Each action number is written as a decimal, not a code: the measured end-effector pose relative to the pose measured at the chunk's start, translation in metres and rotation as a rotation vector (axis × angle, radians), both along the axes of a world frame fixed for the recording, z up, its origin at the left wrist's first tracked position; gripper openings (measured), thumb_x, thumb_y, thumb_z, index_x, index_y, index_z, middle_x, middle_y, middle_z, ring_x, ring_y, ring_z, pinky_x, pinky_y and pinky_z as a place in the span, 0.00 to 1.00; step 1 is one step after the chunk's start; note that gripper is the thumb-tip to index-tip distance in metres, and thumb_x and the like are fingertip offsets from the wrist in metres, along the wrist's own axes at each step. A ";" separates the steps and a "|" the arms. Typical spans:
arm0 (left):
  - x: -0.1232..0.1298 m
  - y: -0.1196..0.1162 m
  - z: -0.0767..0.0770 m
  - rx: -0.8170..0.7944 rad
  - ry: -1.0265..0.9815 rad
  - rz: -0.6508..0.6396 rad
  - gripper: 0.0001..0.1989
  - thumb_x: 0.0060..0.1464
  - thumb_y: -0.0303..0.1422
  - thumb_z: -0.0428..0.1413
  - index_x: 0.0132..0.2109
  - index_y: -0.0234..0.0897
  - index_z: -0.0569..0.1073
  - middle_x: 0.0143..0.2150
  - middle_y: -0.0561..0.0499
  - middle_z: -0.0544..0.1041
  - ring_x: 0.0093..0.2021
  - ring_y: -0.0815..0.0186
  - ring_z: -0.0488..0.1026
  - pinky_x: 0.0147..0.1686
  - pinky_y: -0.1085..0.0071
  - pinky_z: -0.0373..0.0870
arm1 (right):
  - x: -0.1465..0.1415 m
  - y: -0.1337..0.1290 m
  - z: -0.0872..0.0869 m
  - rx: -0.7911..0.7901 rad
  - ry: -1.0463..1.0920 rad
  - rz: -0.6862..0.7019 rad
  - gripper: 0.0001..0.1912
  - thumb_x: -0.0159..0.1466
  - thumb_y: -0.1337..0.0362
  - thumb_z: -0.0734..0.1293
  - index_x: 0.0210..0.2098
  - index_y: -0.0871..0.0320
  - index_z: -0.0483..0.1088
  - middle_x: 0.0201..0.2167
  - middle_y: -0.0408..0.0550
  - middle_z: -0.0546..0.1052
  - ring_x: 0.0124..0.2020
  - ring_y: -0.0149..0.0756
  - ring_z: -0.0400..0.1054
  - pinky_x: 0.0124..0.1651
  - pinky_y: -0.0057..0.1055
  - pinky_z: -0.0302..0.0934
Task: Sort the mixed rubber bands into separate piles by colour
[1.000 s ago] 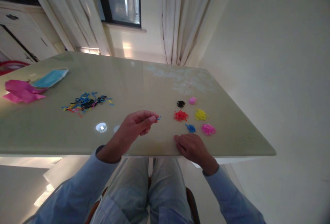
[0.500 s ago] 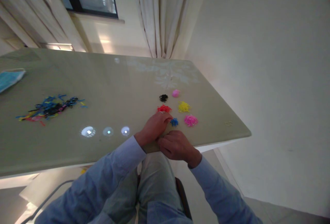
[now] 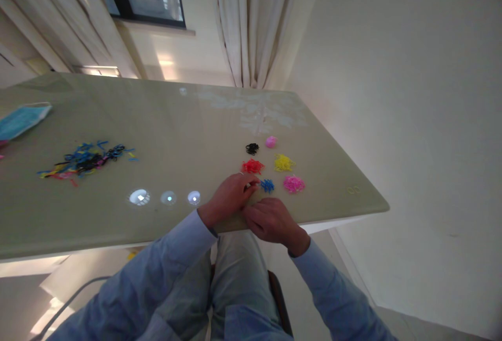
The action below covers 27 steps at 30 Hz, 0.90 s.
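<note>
My left hand (image 3: pixel 230 195) rests low over the table near its front edge, fingertips pinched together beside a small pile of blue rubber bands (image 3: pixel 267 185). What the pinch holds, if anything, is too small to make out. My right hand (image 3: pixel 271 220) is curled closed at the table edge, just below the left one; its fingertips are hidden. Right beyond my left fingers is a red rubber band pile (image 3: pixel 253 166). Pink bands (image 3: pixel 294 184) and yellow bands (image 3: pixel 284 162) lie to the right. Farther back are black bands (image 3: pixel 252 148) and a light pink clump (image 3: pixel 271 142).
On the left of the table (image 3: pixel 188 142) spreads a mixed heap of coloured bands (image 3: pixel 88 160). A blue face mask (image 3: pixel 25 120) lies at the far left. Two pale yellowish bands (image 3: pixel 353 190) sit near the right corner. A wall (image 3: pixel 423 121) rises beyond the right side.
My left hand has drawn slightly left and back from the red pile, so more of it shows. My right hand stays closed in nearly the same place. The view has shifted slightly.
</note>
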<state>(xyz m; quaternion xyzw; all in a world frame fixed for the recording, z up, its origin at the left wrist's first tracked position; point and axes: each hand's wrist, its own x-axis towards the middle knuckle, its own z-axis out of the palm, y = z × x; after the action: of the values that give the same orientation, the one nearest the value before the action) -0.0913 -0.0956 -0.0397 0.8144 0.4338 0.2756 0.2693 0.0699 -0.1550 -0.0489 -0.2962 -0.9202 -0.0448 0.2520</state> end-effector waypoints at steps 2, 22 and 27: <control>-0.012 -0.005 -0.001 0.009 -0.003 0.015 0.10 0.60 0.33 0.54 0.46 0.38 0.78 0.43 0.46 0.81 0.42 0.61 0.76 0.47 0.63 0.70 | 0.000 0.000 0.001 -0.006 0.001 -0.014 0.10 0.68 0.68 0.60 0.32 0.58 0.71 0.21 0.43 0.75 0.23 0.32 0.65 0.29 0.33 0.49; -0.135 -0.053 -0.014 0.148 -0.036 0.371 0.10 0.61 0.32 0.52 0.39 0.36 0.78 0.31 0.50 0.76 0.32 0.66 0.72 0.35 0.71 0.65 | -0.102 0.053 0.066 -0.553 0.314 0.016 0.13 0.66 0.62 0.66 0.47 0.60 0.76 0.20 0.38 0.72 0.21 0.25 0.62 0.28 0.23 0.54; -0.138 -0.056 -0.010 0.027 -0.205 0.294 0.09 0.59 0.34 0.55 0.35 0.36 0.79 0.30 0.50 0.78 0.30 0.67 0.72 0.32 0.72 0.64 | -0.199 0.118 0.062 -0.618 0.128 0.010 0.12 0.63 0.67 0.67 0.46 0.62 0.76 0.29 0.43 0.77 0.29 0.28 0.68 0.36 0.24 0.58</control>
<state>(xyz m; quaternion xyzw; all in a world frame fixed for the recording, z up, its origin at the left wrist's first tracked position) -0.2297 -0.1517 -0.0502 0.7135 0.5146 0.3995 0.2579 -0.1290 -0.0372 0.0133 -0.3567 -0.8738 0.2569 0.2078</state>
